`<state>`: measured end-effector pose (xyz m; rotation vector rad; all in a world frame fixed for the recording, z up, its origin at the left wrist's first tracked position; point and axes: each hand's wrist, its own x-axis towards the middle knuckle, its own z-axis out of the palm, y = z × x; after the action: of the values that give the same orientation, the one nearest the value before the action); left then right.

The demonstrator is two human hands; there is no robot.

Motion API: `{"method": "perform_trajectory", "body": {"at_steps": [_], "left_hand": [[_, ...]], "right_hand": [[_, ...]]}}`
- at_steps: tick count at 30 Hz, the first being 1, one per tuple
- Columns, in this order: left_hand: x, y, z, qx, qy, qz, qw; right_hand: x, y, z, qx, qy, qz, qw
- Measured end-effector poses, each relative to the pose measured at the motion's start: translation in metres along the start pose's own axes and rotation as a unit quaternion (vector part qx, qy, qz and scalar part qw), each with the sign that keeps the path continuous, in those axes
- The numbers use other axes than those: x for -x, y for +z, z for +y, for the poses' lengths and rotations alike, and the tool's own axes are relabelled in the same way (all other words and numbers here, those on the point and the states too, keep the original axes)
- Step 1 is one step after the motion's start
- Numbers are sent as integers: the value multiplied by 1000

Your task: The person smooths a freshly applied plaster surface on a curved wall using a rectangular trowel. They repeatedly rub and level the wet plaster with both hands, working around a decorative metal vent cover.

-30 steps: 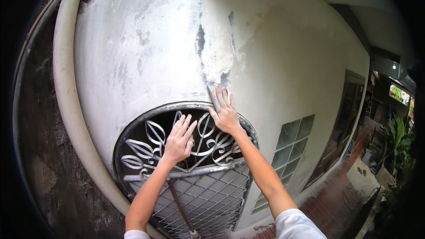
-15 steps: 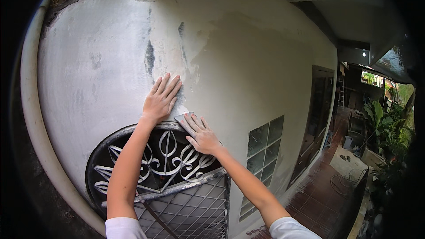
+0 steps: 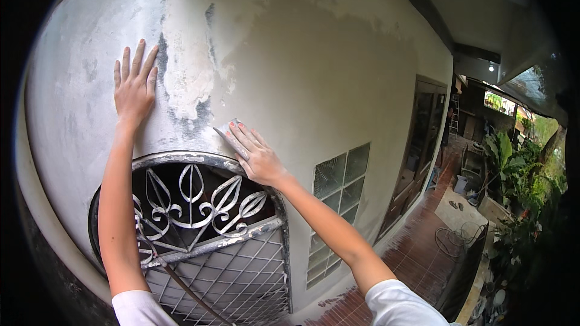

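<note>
My left hand (image 3: pixel 135 90) lies flat on the pale plastered wall (image 3: pixel 296 108), fingers spread, beside a dark grey vertical streak (image 3: pixel 162 54). Nothing is held in it. Lower and to the right, above the right shoulder of an arched window (image 3: pixel 163 158), my right hand (image 3: pixel 261 160) presses a piece of grey sandpaper (image 3: pixel 228 136) against the wall. Its fingers cover much of the sheet, and one corner sticks out to the left. Between the hands is a rough patch with whitish filler (image 3: pixel 196 87) and grey marks. Pale dust coats the fingers.
White scrolled ironwork (image 3: pixel 192 196) and a diamond grille fill the arched opening. Glass blocks (image 3: pixel 341 190) and a dark wooden door (image 3: pixel 417 151) stand to the right. A pale pipe (image 3: pixel 45 211) runs down the left. Red tiles (image 3: pixel 417 247), a coiled hose (image 3: pixel 450 241) and plants (image 3: pixel 507 163) lie beyond.
My left hand has slid up and left along the wall, away from the right hand. The right hand has shifted slightly right with the sandpaper. The view has also moved.
</note>
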<state>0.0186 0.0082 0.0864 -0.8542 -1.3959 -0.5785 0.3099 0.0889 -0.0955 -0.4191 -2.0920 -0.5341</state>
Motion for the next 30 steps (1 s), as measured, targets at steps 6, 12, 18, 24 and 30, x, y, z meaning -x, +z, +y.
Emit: {"method": "perform_trajectory", "body": {"at_steps": [6,12,18,24,30], "left_hand": [[0,46,-86,57,2,289,955],[-7,85,-135,13,-78,269,960],[-17,83,-151,-261,-178,-79,945],[-12,101,-193,-2,-51,316,947],[-11,97,-231,4,-11,293,956]], "right_hand": [[37,-1,20,-31,16,-7,999],[41,-16,54,68,75,16,995],[-3,-1,58,91,73,54,992],[-83,28,26,103,-19,105,989],[-199,10,24,128,-14,192,973]]}}
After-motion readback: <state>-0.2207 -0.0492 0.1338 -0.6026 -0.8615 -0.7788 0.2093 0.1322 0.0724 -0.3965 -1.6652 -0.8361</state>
